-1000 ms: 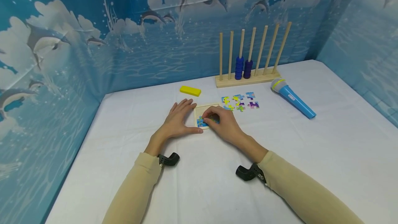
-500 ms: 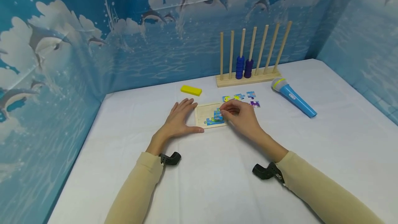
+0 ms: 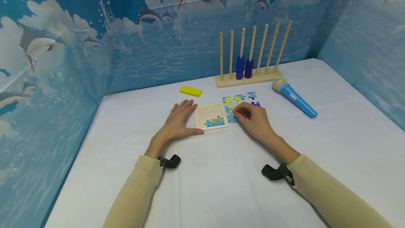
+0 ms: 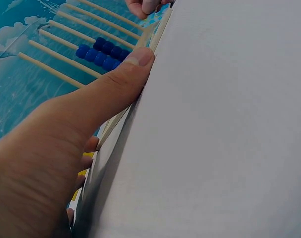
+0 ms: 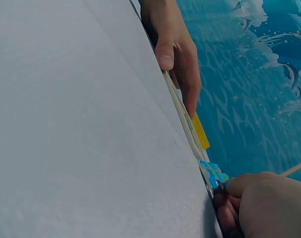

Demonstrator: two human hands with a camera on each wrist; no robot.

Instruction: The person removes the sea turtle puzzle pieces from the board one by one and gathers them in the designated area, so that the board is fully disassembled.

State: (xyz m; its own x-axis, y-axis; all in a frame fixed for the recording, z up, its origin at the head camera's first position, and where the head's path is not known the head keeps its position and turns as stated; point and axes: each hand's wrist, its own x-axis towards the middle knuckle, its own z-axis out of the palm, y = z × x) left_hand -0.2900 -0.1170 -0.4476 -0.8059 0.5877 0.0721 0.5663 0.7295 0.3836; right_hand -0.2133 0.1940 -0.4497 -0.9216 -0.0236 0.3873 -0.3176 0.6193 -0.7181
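In the head view, a shallow wooden puzzle tray (image 3: 206,110) lies flat on the white table. Joined blue, green and pink puzzle pieces (image 3: 215,121) sit along its bottom right. My left hand (image 3: 178,122) spreads round the tray's left side, thumb at the near corner and fingertips at the far one. Just right of the tray, my right hand (image 3: 255,120) pinches a blue puzzle piece (image 5: 213,173) between thumb and fingers, low over the table. Loose colourful puzzle pieces (image 3: 239,97) lie behind that hand, which partly hides them.
A yellow block (image 3: 191,91) lies behind the tray. At the back stands a wooden peg rack (image 3: 250,81) with blue beads (image 3: 240,68) and purple beads (image 3: 249,69) on two pegs. A blue toy microphone (image 3: 295,97) lies to the right. Dolphin-print cloth hangs behind the table.
My right hand has moved right, out of the tray to the loose pieces, taking a blue puzzle piece along. The tray's lower left now shows bare wood. My left hand stays at the tray.
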